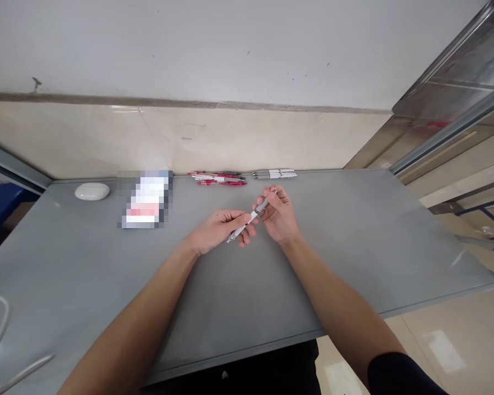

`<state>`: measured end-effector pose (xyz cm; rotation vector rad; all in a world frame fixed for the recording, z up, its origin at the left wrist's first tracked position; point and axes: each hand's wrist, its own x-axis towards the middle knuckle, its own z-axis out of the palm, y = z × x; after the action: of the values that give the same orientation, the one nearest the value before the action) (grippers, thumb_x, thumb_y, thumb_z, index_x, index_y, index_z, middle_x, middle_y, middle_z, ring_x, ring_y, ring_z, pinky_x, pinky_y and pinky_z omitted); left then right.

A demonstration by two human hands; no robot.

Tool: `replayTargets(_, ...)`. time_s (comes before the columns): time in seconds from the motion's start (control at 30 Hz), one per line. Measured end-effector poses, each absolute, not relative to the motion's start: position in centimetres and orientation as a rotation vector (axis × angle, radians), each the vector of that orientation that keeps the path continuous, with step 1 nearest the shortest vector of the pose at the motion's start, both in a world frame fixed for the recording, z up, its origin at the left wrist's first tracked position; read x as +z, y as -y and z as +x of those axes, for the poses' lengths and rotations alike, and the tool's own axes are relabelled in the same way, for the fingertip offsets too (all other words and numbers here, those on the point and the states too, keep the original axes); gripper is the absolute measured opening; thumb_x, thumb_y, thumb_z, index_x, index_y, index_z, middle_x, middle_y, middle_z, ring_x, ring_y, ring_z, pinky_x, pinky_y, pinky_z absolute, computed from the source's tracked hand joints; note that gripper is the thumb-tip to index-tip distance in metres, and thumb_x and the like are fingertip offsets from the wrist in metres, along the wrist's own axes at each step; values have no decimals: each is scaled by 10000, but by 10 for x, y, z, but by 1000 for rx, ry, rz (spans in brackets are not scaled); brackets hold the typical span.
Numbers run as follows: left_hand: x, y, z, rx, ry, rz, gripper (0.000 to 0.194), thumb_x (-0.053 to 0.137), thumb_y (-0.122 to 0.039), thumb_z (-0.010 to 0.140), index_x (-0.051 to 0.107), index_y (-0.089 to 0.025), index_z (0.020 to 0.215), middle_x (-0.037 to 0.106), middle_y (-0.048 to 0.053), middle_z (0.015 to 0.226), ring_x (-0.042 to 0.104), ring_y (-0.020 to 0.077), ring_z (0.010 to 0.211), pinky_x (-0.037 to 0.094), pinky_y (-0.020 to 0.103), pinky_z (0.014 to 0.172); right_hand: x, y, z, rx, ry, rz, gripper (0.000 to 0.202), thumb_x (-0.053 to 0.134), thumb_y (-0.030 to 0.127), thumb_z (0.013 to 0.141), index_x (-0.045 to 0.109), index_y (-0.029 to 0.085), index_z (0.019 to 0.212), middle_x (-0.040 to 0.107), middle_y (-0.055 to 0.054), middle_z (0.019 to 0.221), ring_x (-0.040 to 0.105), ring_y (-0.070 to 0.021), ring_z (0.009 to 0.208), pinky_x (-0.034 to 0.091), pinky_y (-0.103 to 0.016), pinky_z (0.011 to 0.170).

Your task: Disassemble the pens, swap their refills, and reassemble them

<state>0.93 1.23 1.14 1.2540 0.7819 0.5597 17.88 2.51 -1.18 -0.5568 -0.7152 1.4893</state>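
Observation:
A white pen with a grey grip (253, 215) slants between my two hands above the table, its tip toward the upper right. My left hand (224, 227) pinches the white barrel, thumb on top. Around the grey grip and near the tip, the fingers of my right hand (279, 214) are closed. Behind the hands lies a bunch of red, white and dark pens (218, 178). Just right of that bunch, several white and grey pens (274, 174) lie side by side.
On the grey table (333, 247), a white computer mouse (92, 191) and a blurred-out phone (146, 200) lie at the left. A pale wall (230, 137) runs along the back edge. A white cable (2, 312) loops at the lower left.

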Motion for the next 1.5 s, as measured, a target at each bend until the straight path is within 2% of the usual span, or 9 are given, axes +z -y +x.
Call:
replayTargets(0.17, 8, -13, 10, 653, -828, 1411, 334, 595, -468, 858, 668, -145, 809, 634, 27, 724, 581, 108, 623, 484, 226, 584, -11, -26, 178, 1448, 707, -585, 211, 772, 278, 686, 578, 259, 766, 565, 79, 763, 598, -69, 653, 564, -217, 602)
replayTargets(0.33, 1, -15, 13, 798, -923, 1519, 287, 633, -424, 837, 693, -158, 929, 627, -3, 695, 562, 96, 589, 496, 235, 616, -11, -27, 176, 1410, 689, -611, 217, 770, 254, 694, 562, 249, 756, 557, 82, 746, 589, -63, 652, 568, -218, 626)
replayTargets(0.67, 2, -17, 9, 745, -782, 1421, 358, 571, -469, 878, 661, -130, 810, 640, 37, 753, 600, 117, 627, 515, 266, 631, -15, -28, 183, 1422, 750, -607, 195, 775, 244, 682, 650, 269, 830, 615, 72, 858, 648, -86, 747, 568, -218, 621)
replayTargets(0.83, 2, -16, 8, 660, -761, 1350, 378, 562, -496, 878, 664, -132, 869, 657, 51, 794, 613, 125, 650, 516, 268, 622, -13, -28, 184, 1431, 782, -611, 174, 776, 261, 681, 646, 277, 796, 602, 73, 839, 618, -74, 712, 586, -257, 693)
replayTargets(0.97, 3, -15, 8, 617, -751, 1339, 384, 533, -507, 891, 658, -147, 941, 656, 43, 816, 616, 125, 663, 516, 268, 625, -12, -27, 183, 1452, 787, -588, 164, 779, 266, 683, 636, 266, 762, 586, 74, 826, 608, -69, 695, 584, -241, 661)
replayTargets(1.17, 2, -16, 9, 671, -801, 1444, 328, 591, -466, 862, 663, -147, 861, 643, 20, 749, 596, 107, 642, 499, 248, 634, -12, -28, 181, 1458, 779, -608, 197, 784, 267, 677, 605, 249, 757, 567, 78, 779, 617, -74, 683, 567, -225, 611)
replayTargets(1.3, -3, -18, 11, 811, -900, 1502, 313, 653, -442, 812, 679, -149, 917, 637, 9, 710, 592, 114, 629, 520, 268, 659, -12, -29, 179, 1403, 773, -648, 186, 777, 244, 690, 611, 246, 775, 573, 76, 784, 623, -73, 680, 565, -230, 626)
replayTargets(1.5, 2, -17, 8, 759, -864, 1487, 327, 592, -460, 856, 668, -144, 817, 643, 21, 723, 591, 106, 604, 515, 255, 632, -13, -29, 179, 1409, 780, -650, 175, 771, 265, 694, 639, 255, 809, 596, 64, 798, 635, -84, 709, 554, -220, 614)
